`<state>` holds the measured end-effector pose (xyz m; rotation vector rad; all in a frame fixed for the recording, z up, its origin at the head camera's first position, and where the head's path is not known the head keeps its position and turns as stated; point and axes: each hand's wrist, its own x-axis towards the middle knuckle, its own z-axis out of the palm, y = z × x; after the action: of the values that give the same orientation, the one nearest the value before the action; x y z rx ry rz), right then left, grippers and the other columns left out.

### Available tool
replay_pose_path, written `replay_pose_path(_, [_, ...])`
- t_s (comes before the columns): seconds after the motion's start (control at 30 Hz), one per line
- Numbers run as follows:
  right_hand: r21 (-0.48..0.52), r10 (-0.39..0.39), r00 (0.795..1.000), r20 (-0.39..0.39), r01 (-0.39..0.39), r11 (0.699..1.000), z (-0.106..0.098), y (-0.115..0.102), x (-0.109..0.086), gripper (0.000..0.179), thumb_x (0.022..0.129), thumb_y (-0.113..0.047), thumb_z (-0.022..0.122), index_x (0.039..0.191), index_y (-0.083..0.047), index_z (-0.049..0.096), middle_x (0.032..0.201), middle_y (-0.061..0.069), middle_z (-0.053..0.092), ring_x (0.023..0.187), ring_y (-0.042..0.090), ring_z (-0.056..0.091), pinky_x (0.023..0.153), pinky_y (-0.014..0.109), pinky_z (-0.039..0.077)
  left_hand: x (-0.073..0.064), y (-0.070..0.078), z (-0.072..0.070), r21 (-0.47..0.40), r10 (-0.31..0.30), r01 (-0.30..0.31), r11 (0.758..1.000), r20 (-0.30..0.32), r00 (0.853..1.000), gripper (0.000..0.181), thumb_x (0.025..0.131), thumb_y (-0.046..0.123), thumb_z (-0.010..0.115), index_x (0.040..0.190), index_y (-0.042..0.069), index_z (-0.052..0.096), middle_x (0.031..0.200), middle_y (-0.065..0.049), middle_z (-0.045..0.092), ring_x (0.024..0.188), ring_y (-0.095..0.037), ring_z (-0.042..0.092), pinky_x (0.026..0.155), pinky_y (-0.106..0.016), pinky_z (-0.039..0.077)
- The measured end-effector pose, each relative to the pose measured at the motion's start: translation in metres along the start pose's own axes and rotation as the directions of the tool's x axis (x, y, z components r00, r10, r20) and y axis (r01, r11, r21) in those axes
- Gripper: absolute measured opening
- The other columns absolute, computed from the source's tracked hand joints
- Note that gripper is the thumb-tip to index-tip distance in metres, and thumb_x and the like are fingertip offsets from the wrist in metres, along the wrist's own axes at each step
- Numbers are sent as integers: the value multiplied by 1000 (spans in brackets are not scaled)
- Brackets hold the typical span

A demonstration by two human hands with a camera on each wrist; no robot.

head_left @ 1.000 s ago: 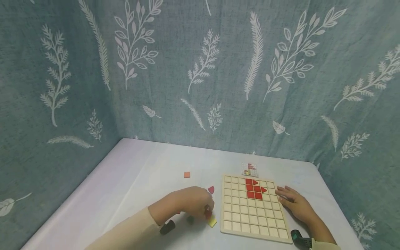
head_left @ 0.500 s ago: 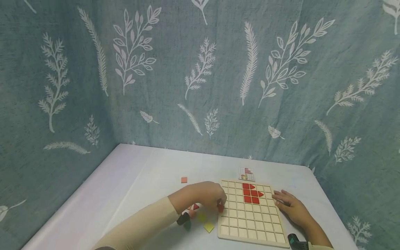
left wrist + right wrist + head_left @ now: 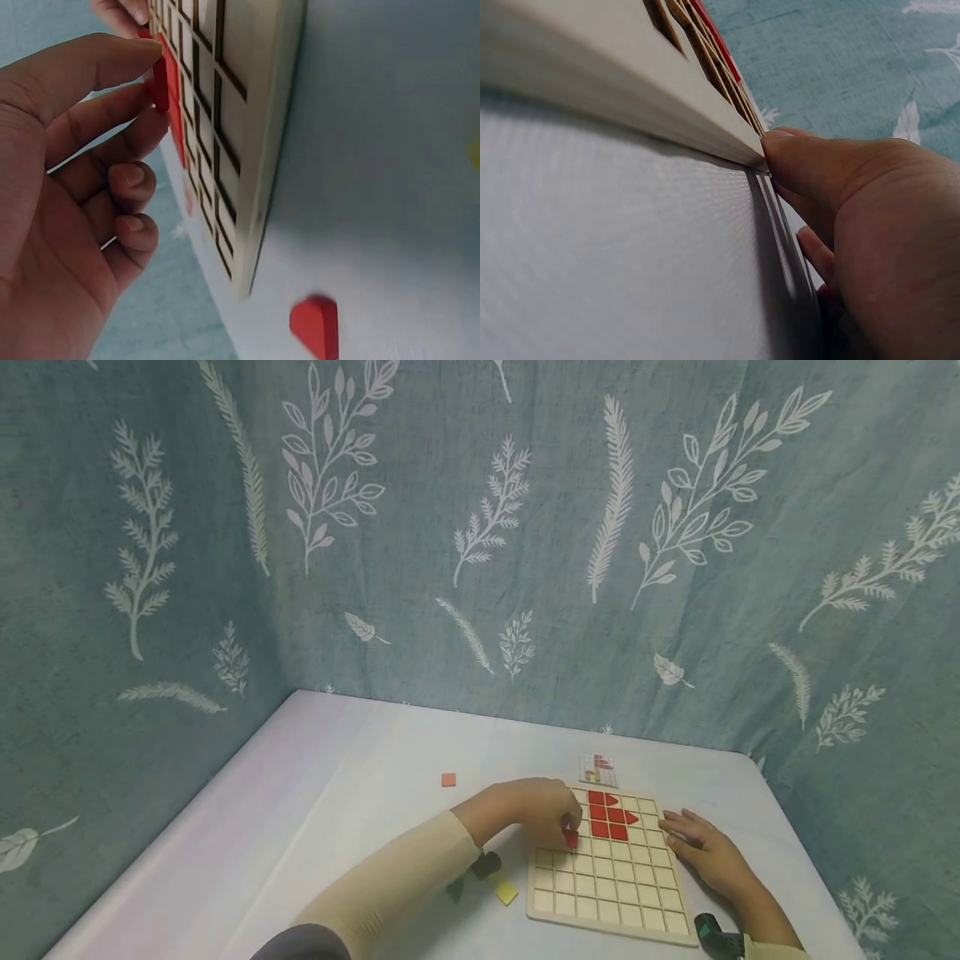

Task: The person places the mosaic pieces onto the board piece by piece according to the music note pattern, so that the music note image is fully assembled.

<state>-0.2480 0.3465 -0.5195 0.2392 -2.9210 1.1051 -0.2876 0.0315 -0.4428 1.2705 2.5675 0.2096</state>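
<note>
My left hand (image 3: 551, 810) pinches a small red tile (image 3: 159, 86) between thumb and fingertips, above the left part of the wooden grid board (image 3: 607, 893). The tile's full shape is partly covered by the fingers. Several red tiles (image 3: 608, 815), squares and pointed pieces, lie in cells in the board's upper middle. At the board's right side, my right hand (image 3: 705, 852) rests on the table with fingers extended, and its thumb (image 3: 802, 161) touches the board's edge.
A small printed pattern card (image 3: 598, 768) lies behind the board. To the left are an orange square tile (image 3: 448, 779), a yellow tile (image 3: 506, 892) and a green triangle (image 3: 455, 887). A red rounded piece (image 3: 316, 326) lies beside the board. Leaf-patterned cloth (image 3: 480, 543) surrounds the table.
My left hand has moved right and slightly up, from the loose pieces left of the board to over its cells, carrying the red tile. My right hand has stayed beside the board.
</note>
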Motion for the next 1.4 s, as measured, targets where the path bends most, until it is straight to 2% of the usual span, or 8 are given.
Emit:
replay_pose_path(0.27, [-5, 42, 999, 13, -42, 999, -2, 1, 1, 60, 90, -51, 60, 128, -6, 63, 146, 14, 45, 140, 43, 21, 105, 67, 14, 24, 5, 0, -12, 15, -15, 1000, 2, 1000, 16, 81, 23, 80, 95, 22, 73, 83, 16, 61, 77, 1, 55, 71, -16, 46])
replay_pose_path(0.37, [-12, 55, 998, 19, -54, 998, -1, 1, 1, 60, 90, -51, 60, 129, -6, 63, 146, 14, 44, 141, 43, 20, 105, 67, 14, 31, 7, -1, -45, 18, -18, 999, 2, 1000, 17, 80, 23, 82, 94, 21, 73, 83, 16, 62, 78, 1, 56, 72, -16, 45])
replay_pose_path(0.53, [-22, 37, 999, 14, -37, 999, -1, 0, 3, 57, 92, -49, 60, 129, -6, 63, 146, 14, 45, 140, 43, 21, 105, 68, 14, 43, 6, 1, -62, 32, -32, 998, -10, 999, 15, 82, 24, 80, 94, 22, 72, 86, 16, 62, 81, 1, 57, 74, -17, 46])
replay_pose_path(0.73, [-33, 23, 1000, 10, -23, 999, -2, 1, 3, 55, 92, -48, 60, 128, -6, 64, 145, 14, 46, 140, 43, 22, 105, 68, 15, 55, 8, 3, -28, 73, -74, 997, -43, 996, 13, 84, 22, 77, 96, 21, 74, 88, 16, 63, 83, 3, 57, 76, -15, 45])
replay_pose_path(0.83, [-34, 19, 1000, 4, -19, 999, -3, 2, 3, 54, 92, -48, 60, 128, -7, 64, 145, 13, 46, 140, 43, 22, 105, 67, 15, 61, 11, 2, -31, 62, -64, 997, -59, 996, 10, 84, 21, 76, 94, 22, 73, 88, 16, 63, 83, 2, 58, 76, -15, 45])
replay_pose_path(0.97, [-33, 5, 1000, 1, -5, 999, -4, 1, 2, 53, 93, -46, 60, 128, -7, 64, 145, 13, 47, 140, 43, 23, 105, 68, 15, 69, 17, 1, -34, 19, -22, 999, -72, 997, 10, 85, 24, 76, 94, 23, 72, 89, 16, 63, 83, 1, 58, 76, -17, 46])
replay_pose_path(1.4, [-42, -18, 1000, -10, 17, 999, -3, 3, 2, 52, 93, -47, 60, 128, -9, 64, 144, 12, 48, 139, 42, 24, 103, 69, 16, 93, 38, 6, 97, -23, 36, 995, -131, 991, 13, 84, 37, 74, 89, 26, 70, 76, 19, 57, 71, 1, 52, 64, -20, 44])
